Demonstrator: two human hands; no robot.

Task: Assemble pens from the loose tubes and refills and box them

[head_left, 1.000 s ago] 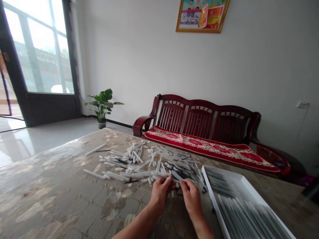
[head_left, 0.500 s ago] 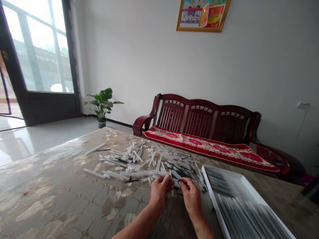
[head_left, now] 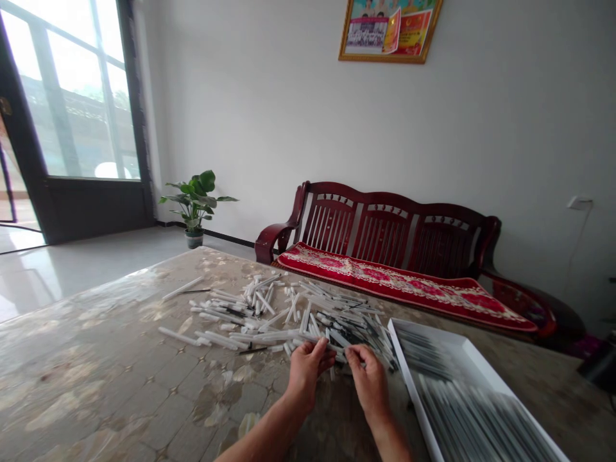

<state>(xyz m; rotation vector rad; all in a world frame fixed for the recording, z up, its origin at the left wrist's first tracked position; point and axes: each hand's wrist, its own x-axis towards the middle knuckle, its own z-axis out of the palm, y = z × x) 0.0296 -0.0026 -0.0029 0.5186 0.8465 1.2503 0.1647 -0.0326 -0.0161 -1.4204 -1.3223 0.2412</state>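
A heap of white pen barrels, caps and dark refills (head_left: 289, 314) lies spread across the patterned table (head_left: 96, 366). My left hand (head_left: 305, 372) and my right hand (head_left: 368, 378) meet at the heap's near edge, backs up, fingers curled. The left pinches a white pen barrel; the right pinches a thin pen piece beside it. A white tray (head_left: 414, 378) with rows of finished dark pens sits just right of my right hand.
Behind the table stands a dark red wooden bench (head_left: 385, 237) with a red cushion. A potted plant (head_left: 195, 202) sits on the floor by the glass door (head_left: 67, 115). A framed picture (head_left: 389, 29) hangs on the wall.
My hands have stayed at the heap's near edge; the fingers shifted slightly, and the right fingertips drew closer to the left hand's piece.
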